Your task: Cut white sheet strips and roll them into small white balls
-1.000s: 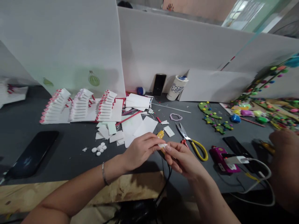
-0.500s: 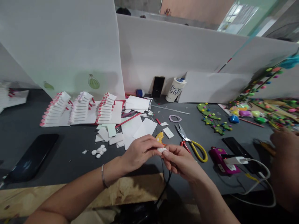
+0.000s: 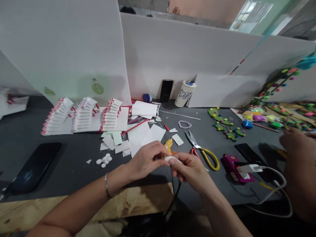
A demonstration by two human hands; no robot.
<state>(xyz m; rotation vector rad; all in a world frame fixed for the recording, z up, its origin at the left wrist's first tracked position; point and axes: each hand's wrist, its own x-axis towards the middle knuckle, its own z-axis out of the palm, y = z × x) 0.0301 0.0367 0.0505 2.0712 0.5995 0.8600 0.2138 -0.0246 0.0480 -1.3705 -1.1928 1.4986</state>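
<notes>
Between my two hands is a small, soft-looking white piece (image 3: 171, 158), mostly covered by fingers. My left hand (image 3: 147, 158) pinches its left end with thumb and fingertips. My right hand (image 3: 191, 168) is closed around the other end, its thumb pressed on top. Just behind the fingers lies a yellow glue gun (image 3: 168, 144), partly hidden. To the right rest scissors (image 3: 209, 159) with yellow handles, over a red-handled tool (image 3: 194, 152). Several small white discs (image 3: 104, 160) lie on the table left of my left hand.
White stepped paper models with red dots (image 3: 110, 115) stand at the left back, near cut paper (image 3: 148, 135). A phone (image 3: 37, 168) lies left. A cup (image 3: 185, 93) stands behind. Right are a purple power adapter (image 3: 235, 169) with cables and another person's hand (image 3: 297, 148).
The white piece has turned slightly in my fingers and shows a smoother, longer side. Both hands stay in nearly the same place.
</notes>
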